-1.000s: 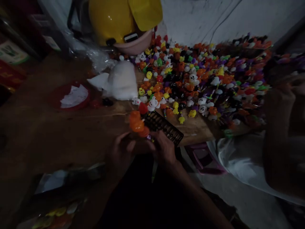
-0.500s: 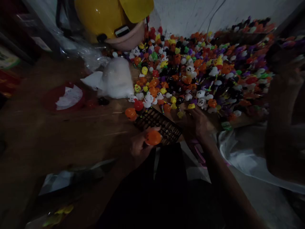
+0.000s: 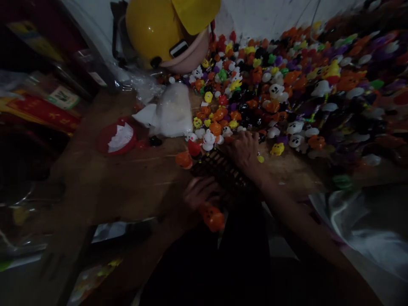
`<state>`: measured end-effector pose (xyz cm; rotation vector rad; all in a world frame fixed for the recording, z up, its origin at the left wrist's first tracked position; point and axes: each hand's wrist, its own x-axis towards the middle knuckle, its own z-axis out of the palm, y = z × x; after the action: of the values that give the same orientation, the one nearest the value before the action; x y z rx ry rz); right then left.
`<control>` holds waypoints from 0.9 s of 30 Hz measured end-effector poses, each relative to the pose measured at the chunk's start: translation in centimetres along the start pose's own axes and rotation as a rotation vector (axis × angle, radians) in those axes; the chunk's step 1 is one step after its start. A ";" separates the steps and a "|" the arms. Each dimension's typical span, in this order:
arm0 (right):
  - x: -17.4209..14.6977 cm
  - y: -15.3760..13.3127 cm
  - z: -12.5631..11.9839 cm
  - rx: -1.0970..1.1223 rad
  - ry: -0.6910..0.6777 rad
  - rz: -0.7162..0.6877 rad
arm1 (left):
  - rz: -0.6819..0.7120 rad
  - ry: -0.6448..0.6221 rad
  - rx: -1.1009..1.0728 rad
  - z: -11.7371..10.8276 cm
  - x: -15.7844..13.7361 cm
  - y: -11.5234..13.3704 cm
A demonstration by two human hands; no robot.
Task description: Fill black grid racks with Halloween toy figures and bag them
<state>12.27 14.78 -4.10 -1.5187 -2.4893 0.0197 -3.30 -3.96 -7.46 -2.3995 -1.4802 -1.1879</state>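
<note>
In the head view my left hand is at the near edge of the table, its fingers blurred and bent. An orange toy head with dark face marks hangs at its lower side, held by that hand. My right hand reaches over the far right corner of a black slotted rack, fingers curled down among small toys; whatever is in them is hidden. Beyond both hands spreads a heap of toy heads in orange, white, yellow, purple and black. Another orange toy head lies by the rack's left corner.
To the left are a red dish with white paper slips and a stack of white sheets. Behind them, a yellow rounded object rests in a pink bowl. A translucent plastic bag hangs at the right edge.
My right hand has moved left, from the heap's front edge to the rack's far corner. My left hand and the orange toy have dropped lower. The view has shifted; the other person's arm is gone.
</note>
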 end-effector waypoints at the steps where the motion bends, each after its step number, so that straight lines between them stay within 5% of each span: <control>1: 0.2 0.1 0.4 -0.002 0.005 0.029 | 0.004 -0.034 0.035 -0.7 -1.1 -0.6; 6: 0.6 0.8 -0.2 0.048 0.134 0.191 | -0.040 -0.156 0.173 -2.5 -4.5 -2.3; 14: -2.6 2.0 -2.9 0.336 0.421 0.243 | -0.216 -0.237 0.207 -0.2 -3.9 -0.4; 21: -10.3 -1.6 -0.3 0.814 0.134 0.124 | -0.252 -0.268 0.152 -0.7 -3.8 0.0; 27: -8.8 -5.9 1.5 1.078 0.143 0.141 | -0.166 -0.322 0.124 -1.4 -3.1 -0.9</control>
<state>10.67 4.43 -6.41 -1.1071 -1.7015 1.0350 -5.53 -6.33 -8.79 -2.5119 -1.8140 -0.7288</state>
